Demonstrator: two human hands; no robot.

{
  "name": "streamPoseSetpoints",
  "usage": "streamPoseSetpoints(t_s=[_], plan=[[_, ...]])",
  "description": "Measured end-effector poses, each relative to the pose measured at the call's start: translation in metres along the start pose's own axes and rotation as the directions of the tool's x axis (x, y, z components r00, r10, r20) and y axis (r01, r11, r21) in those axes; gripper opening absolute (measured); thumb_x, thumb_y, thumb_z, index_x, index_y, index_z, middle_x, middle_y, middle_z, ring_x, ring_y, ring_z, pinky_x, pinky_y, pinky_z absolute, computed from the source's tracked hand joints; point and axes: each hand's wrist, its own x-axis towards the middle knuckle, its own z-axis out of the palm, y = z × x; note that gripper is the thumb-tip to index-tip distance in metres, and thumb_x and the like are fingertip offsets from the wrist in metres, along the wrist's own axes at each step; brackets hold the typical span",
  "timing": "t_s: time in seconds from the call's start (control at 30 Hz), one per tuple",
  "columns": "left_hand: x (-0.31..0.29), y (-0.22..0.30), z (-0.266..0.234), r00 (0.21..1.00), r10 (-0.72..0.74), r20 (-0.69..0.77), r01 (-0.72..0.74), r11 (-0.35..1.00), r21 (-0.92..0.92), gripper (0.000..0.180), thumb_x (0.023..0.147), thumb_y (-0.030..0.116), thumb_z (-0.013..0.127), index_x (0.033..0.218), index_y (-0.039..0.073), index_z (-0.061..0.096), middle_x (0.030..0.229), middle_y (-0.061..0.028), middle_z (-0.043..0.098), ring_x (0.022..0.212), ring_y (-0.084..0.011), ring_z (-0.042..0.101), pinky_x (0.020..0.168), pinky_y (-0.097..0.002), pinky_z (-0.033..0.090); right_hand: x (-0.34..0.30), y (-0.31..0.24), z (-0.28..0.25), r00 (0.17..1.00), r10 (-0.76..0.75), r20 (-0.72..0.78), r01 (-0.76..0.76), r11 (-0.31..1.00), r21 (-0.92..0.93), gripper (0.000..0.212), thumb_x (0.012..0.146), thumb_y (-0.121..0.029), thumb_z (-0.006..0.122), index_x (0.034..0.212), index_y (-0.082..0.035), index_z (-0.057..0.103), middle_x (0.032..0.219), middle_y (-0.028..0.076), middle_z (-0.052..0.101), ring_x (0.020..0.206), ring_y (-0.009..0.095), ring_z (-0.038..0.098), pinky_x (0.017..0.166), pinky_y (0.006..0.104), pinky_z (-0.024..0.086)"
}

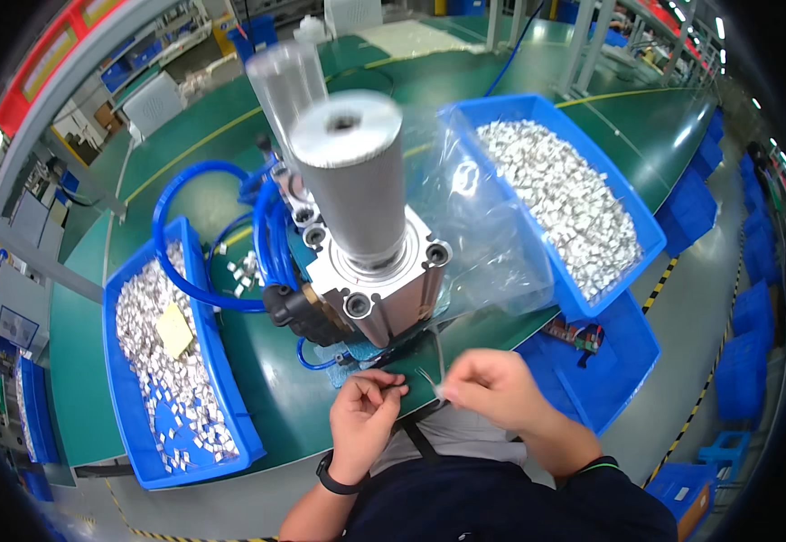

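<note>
At the tabletop's near edge: our left hand (pixel 364 423), a dark smooth wristband (pixel 339 479) behind it, has fingers curled inward with the thumb close to their tips; we cannot tell whether anything is pinched there.
Right hand (pixel 501 393): slightly blurred, its thumb and forefinger pressed together on thin pale wires (pixel 433 387).
Wires: fine, splayed strands between our two hands, just in front of the machine and near a soft grey cable (pixel 439 350).
Tabletop (pixel 285 388): smooth, green, faintly glossy.
Machine block (pixel 388 298): squared metal with round corner sockets, carrying a satin-grey cylinder (pixel 352 190) whose flat top has a dark central hole.
Hoses (pixel 158 219): glossy blue plastic, looped to the left of the block.
Left bin (pixel 230 388): blue moulded plastic, heaped with small angular whitish pieces (pixel 145 321) and a flat yellow slip (pixel 174 331).
Clear bag (pixel 497 257): thin, crinkled film draped between machine and right bin.
Right bin (pixel 583 143): rectangular blue plastic, thick with similar pieces (pixel 565 199).
Behind the block: we see a second metal cylinder (pixel 277 86).
</note>
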Motion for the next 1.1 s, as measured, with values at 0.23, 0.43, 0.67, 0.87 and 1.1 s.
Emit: streamPoseSetpoints(t_s=[0.23,0.43,0.67,0.87,1.1], plan=[[-0.025,0.01,-0.011,0.927,0.026,0.375,-0.197,0.883,0.425,0.02,0.08,-0.007,0.062,0.082,0.004,0.046,0.098,-0.0095,0.055,0.09,-0.015,0.056,0.075,-0.0261,0.049,-0.028,-0.091,-0.058,0.831,-0.342,-0.438,-0.044,0.746,-0.665,0.022,0.084,-0.02,0.068,0.073,-0.001,0.063,0.062,0.006,0.061,0.057,0.008,0.058,0.052,0.0256,0.048],[-0.071,0.09,0.027,0.286,-0.013,0.958,-0.287,0.953,0.098,0.013,0.088,0.013,0.059,0.095,0.003,0.056,0.087,-0.0102,0.057,0.081,-0.0262,0.057,0.071,-0.0356,0.047,0.003,0.022,0.076,0.564,-0.131,0.815,0.321,0.945,-0.07,0.048,0.089,-0.03,0.059,0.127,-0.002,0.049,0.123,0.012,0.054,0.102,0.018,0.054,0.087,0.0319,0.044],[-0.09,0.113,0.029,0.311,0.044,0.949,-0.328,0.943,0.064,0.01,0.084,0.008,0.057,0.092,0.002,0.056,0.084,-0.0124,0.057,0.078,-0.0285,0.057,0.068,-0.0365,0.047,0.013,0.069,0.143,0.198,-0.245,0.949,-0.079,0.961,0.265,0.047,0.089,-0.025,0.059,0.129,-0.002,0.05,0.122,0.007,0.043,0.106,0.015,0.045,0.092,0.0282,0.037],[-0.112,0.12,0.003,0.43,0.008,0.903,-0.329,0.933,0.148,0.01,0.082,0.007,0.057,0.091,0.003,0.056,0.081,-0.0113,0.057,0.076,-0.0283,0.057,0.066,-0.036,0.047,0.016,0.054,0.174,0.101,-0.159,0.982,-0.108,0.98,0.169,0.045,0.086,-0.021,0.063,0.126,-0.001,0.053,0.116,0.007,0.047,0.104,0.015,0.047,0.088,0.0267,0.039],[-0.118,0.103,-0.026,0.465,-0.091,0.881,-0.418,0.855,0.308,0.01,0.086,0.012,0.055,0.091,0.004,0.054,0.083,-0.0118,0.056,0.079,-0.0261,0.058,0.07,-0.0355,0.047,0.027,0.033,0.194,0.05,-0.116,0.992,0.208,0.973,0.103,0.05,0.086,-0.029,0.063,0.127,-0.002,0.051,0.118,0.009,0.049,0.101,0.018,0.051,0.081,0.0275,0.045]])
